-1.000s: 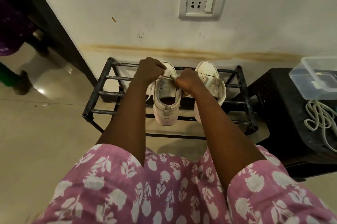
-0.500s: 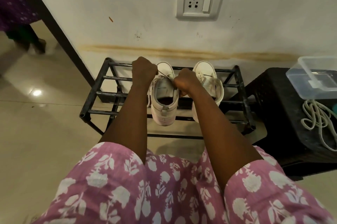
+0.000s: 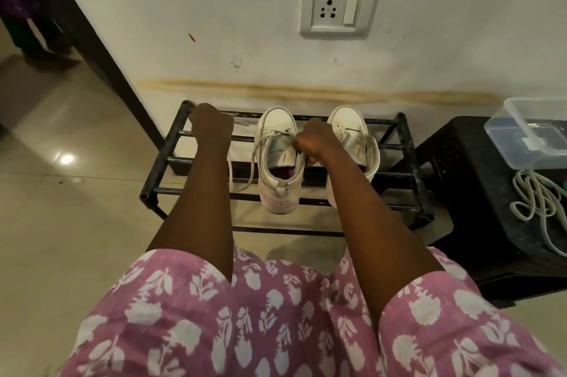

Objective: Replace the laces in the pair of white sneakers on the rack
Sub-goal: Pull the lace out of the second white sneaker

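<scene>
Quick tally: two white sneakers (image 3: 277,143), one black metal shoe rack (image 3: 411,161), one wall socket (image 3: 339,5), one clear plastic box (image 3: 527,134), one black stool (image 3: 460,168), one tangle of white cord (image 3: 534,198).

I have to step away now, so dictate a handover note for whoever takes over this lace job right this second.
Left hand: fisted out to the side, apparently gripping the old lace.
Right hand: pinches the collar of the loosened sneaker, steadying it on the rack.
Other sneaker: beside it on the rack; lacing unclear.
Done: old lace loosened, threaded only near the toe.
Left: pull it out, relace both. White cord bundle on the black stool may be new laces.
</scene>
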